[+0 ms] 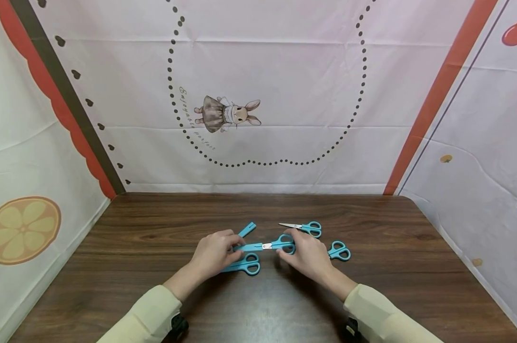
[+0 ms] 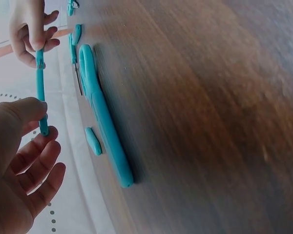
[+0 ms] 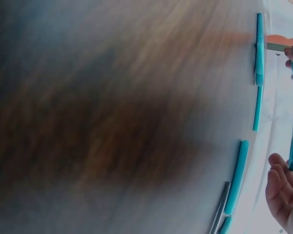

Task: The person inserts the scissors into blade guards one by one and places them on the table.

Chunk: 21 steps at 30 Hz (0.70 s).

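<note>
Between the two hands, raised off the table, is a pair of blue-handled scissors (image 1: 284,243) with its blades partly inside a blue blade cover (image 1: 253,247). A short strip of bare metal shows between cover and handles. My left hand (image 1: 214,251) pinches the cover between thumb and finger, the other fingers loosely bent in the left wrist view. The handle loops are gripped by my right hand (image 1: 307,253). Below the left hand lies a covered pair of scissors (image 2: 105,122), partly hidden by that hand in the head view. Beyond it rests a loose blue cover (image 1: 247,229).
Uncovered scissors (image 1: 310,228) lie behind the right hand, blades pointing left. To its right are more blue-handled scissors (image 1: 339,251), their blades hidden by the hand. The brown wooden table (image 1: 267,305) meets a printed white cloth (image 1: 267,176) at the back and sides.
</note>
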Each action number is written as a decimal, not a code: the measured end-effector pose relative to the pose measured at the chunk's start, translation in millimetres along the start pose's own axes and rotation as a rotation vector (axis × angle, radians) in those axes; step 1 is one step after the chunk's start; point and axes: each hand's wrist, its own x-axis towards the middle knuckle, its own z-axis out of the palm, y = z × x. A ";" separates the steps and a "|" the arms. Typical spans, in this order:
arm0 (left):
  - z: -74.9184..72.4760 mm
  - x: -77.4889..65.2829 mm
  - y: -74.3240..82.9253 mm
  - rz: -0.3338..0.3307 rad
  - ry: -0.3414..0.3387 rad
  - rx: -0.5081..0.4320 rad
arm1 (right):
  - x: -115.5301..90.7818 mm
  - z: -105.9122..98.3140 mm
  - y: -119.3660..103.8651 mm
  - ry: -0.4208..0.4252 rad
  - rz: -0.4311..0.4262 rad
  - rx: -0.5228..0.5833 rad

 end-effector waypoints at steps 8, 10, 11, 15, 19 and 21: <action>0.6 1.1 0.8 0.004 0.006 -0.021 | 1.1 -0.1 -3.0 -0.016 0.040 0.013; 0.4 1.2 0.9 0.004 0.010 -0.027 | 1.2 0.1 -3.3 -0.018 0.047 0.015; 0.4 1.0 0.9 0.004 0.011 -0.032 | 1.1 0.3 -3.4 -0.019 0.050 0.016; 0.0 0.2 0.8 0.005 0.009 -0.040 | 0.6 0.8 -3.8 -0.018 0.061 0.017; -0.1 -0.3 0.2 -0.001 -0.001 -0.032 | -0.1 1.4 -4.1 -0.012 0.071 0.022; -0.2 -0.3 -0.1 -0.004 0.000 -0.022 | -0.2 1.9 -4.2 -0.010 0.076 0.027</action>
